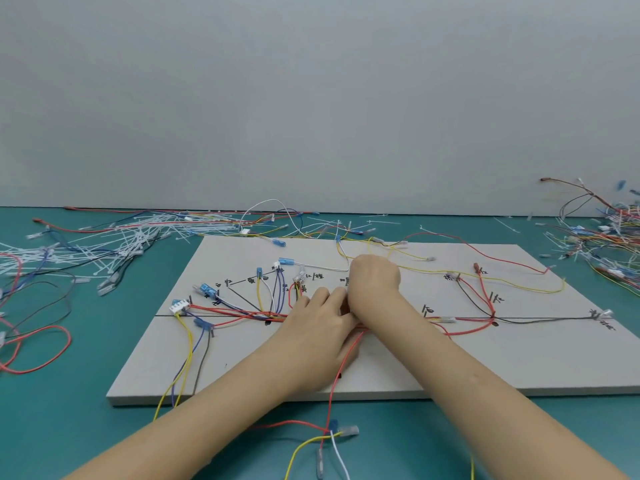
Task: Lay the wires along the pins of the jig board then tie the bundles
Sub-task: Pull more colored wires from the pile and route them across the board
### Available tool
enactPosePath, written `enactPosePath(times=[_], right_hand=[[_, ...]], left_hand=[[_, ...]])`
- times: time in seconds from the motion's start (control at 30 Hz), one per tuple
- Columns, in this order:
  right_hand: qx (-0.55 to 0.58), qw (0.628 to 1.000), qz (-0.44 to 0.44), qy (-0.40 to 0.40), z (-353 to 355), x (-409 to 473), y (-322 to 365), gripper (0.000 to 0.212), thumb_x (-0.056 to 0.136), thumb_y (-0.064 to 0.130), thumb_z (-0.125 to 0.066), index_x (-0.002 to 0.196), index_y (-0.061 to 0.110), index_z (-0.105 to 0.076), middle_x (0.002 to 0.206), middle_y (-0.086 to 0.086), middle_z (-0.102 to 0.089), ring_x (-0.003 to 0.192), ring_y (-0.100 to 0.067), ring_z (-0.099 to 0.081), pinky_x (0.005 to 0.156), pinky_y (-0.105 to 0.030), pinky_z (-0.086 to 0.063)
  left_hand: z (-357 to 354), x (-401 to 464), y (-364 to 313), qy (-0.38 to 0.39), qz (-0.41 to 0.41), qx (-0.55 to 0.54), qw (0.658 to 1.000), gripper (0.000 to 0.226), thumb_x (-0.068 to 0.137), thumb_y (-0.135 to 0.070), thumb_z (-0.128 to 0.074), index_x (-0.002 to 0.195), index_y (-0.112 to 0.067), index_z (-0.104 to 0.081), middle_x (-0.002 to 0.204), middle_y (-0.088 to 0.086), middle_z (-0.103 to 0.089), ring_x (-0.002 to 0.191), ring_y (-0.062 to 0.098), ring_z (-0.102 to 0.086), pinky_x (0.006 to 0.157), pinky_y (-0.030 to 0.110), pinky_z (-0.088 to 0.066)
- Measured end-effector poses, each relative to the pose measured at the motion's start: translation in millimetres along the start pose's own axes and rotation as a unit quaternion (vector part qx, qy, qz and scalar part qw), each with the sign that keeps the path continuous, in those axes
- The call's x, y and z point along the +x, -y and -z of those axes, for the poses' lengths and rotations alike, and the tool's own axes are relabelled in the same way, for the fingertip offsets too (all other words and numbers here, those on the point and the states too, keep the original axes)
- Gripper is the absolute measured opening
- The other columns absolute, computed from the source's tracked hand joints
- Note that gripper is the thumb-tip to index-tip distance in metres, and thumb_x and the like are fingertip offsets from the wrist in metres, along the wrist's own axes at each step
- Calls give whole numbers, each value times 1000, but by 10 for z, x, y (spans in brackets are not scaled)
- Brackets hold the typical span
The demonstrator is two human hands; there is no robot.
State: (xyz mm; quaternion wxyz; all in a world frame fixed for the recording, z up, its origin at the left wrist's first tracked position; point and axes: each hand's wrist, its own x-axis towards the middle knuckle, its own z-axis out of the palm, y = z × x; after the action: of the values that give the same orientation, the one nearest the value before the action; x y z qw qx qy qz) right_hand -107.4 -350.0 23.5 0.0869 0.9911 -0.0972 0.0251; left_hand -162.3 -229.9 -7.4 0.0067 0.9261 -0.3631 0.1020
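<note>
Nearest the camera: loose wire ends (pixel 329 433), red, yellow and white with clear and blue terminals, lay on the teal table (pixel 69 427) just off the board's front edge; they probably trailed there as slack from the run being laid.

Left hand (pixel 317 327): rested palm down on the jig board (pixel 467 362), fingers fairly straight and reaching toward the middle, apparently pressing the bundle (pixel 249 314) flat so it stayed on its line.

Right hand (pixel 374 282): curled, knuckles up, touching the left fingertips; it seemed to pinch something at the junction, but whether wire or tie could not be told.

Wires: mostly routed along the drawn black line and up to labelled branch points; a long yellow wire (pixel 485 278) looped loose across the far right of the board.

Cable ties (pixel 114 240): white, heaped on the table at far left, within reach for tying.

Spare harnesses (pixel 609 233): piled at the right edge, cut off by the frame.

Hidden: the pins were too small to make out; both hands covered the working point; the handwritten labels were unreadable.
</note>
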Motion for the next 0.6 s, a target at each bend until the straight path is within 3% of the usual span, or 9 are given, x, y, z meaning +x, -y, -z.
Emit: enactPosePath(times=[0.33,0.6], right_hand=[[-20,1000,11,11,32,-76,30,31,89,6,-54,120,9,-57,122,-4,-61,113,-23,-60,87,-35,-56],[7,1000,6,3,21,-86,9,36,90,5,-56,124,7,-49,125,-5,-57,117,-24,-58,87,-35,-54]], left_hand=[[13,-27,40,-20,-8,-85,996,36,101,-41,-33,117,-27,-61,113,2,-46,101,22,-40,89,38,-36],[14,-40,129,-53,-29,-176,982,30,98,-34,-46,121,-31,-65,110,-1,-54,100,21,-47,89,40,-40]])
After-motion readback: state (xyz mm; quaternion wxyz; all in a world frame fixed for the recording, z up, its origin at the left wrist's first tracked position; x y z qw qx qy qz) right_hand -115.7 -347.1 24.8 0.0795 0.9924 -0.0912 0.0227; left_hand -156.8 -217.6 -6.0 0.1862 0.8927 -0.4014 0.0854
